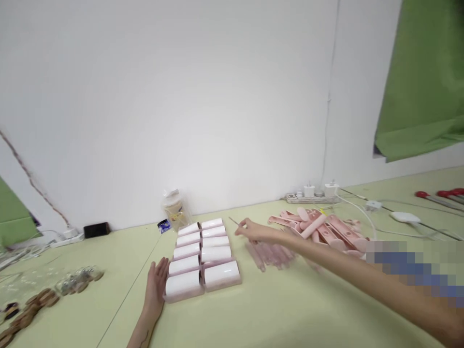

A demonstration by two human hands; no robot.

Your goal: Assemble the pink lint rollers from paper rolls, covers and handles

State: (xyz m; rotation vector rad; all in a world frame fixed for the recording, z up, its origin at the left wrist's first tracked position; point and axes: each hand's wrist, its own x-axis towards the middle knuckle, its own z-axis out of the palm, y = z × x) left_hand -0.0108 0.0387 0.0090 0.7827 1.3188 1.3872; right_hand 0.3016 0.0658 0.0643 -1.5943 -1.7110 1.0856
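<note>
Two rows of white-and-pink rolls [201,253] lie side by side on the pale green table [275,309]. My left hand [156,285] lies flat and open, its fingers resting against the left side of the nearest roll. My right hand [253,232] reaches out beyond the rolls and pinches a thin rod [234,221] between its fingertips. Just past that hand lie several pale pink tubes [270,253], and behind them a heap of pink plastic handles [322,228].
A lidded clear jar [175,209] stands near the wall behind the rolls. A power strip with plugs [311,195] and cables lies at the back right, red-tipped tools [440,197] at far right. Brown discs [32,309] and small clear parts [78,280] sit at left.
</note>
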